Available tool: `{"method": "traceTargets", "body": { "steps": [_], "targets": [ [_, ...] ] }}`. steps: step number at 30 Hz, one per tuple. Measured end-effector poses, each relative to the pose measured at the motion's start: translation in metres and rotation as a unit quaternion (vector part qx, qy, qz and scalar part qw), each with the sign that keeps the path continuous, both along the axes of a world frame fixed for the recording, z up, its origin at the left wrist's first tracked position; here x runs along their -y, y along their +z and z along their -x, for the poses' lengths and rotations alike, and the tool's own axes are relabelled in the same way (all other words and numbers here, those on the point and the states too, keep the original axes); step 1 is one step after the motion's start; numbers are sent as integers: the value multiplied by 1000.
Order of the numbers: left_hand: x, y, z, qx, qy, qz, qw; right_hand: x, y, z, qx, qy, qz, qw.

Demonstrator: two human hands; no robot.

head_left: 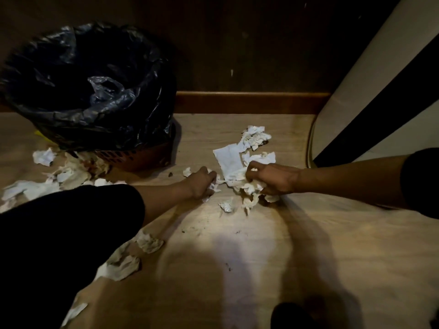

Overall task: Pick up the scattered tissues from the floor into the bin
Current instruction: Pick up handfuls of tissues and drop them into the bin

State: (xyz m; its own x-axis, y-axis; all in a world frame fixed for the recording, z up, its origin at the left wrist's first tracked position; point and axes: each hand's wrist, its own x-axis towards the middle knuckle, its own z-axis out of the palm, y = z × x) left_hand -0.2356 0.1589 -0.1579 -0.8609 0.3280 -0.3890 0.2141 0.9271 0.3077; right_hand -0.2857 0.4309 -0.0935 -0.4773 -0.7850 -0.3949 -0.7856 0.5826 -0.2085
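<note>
A bin (pixel 142 157) lined with a black plastic bag (pixel 78 74) stands at the back left on the wooden floor. White crumpled tissues lie scattered about. My left hand (pixel 202 182) rests on the floor, closed on a small tissue scrap (pixel 215 186). My right hand (pixel 273 178) grips a bunch of crumpled tissues (pixel 249 188) just to the right. A flat tissue (pixel 228 160) and a crumpled wad (pixel 255 136) lie behind the hands. A small ball of tissue (pixel 226 206) lies in front of them.
More tissues lie left of the bin (pixel 44 156), in a pile by its base (pixel 76 172), and near my left sleeve (pixel 149 242), (pixel 123 265). A brown skirting board (pixel 249 102) runs along the wall. A pale panel with a dark stripe (pixel 356 103) leans at right.
</note>
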Motion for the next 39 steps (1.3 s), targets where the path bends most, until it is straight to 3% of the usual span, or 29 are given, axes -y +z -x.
{"method": "traceTargets", "body": {
  "steps": [5, 12, 18, 23, 31, 35, 39],
  "targets": [
    [16, 32, -19, 17, -30, 28, 999, 12, 27, 14, -43, -55, 42, 997],
    [40, 131, -24, -98, 38, -29, 994, 68, 90, 29, -70, -171, 197, 963],
    [57, 235, -25, -240, 119, -94, 959, 118, 158, 37, 3, -353, 404, 844],
    [99, 303, -25, -318, 212, -124, 916, 149, 204, 40, 47, -385, 512, 766],
    [172, 316, -5, -268, 441, -242, 821, 219, 269, 32, 122, -356, 602, 704],
    [188, 306, -4, -205, 486, -292, 798, 250, 289, 22, 151, -342, 631, 680],
    [205, 299, -14, -211, 515, -342, 757, 274, 309, 16, 181, -332, 649, 660]
  ]
}}
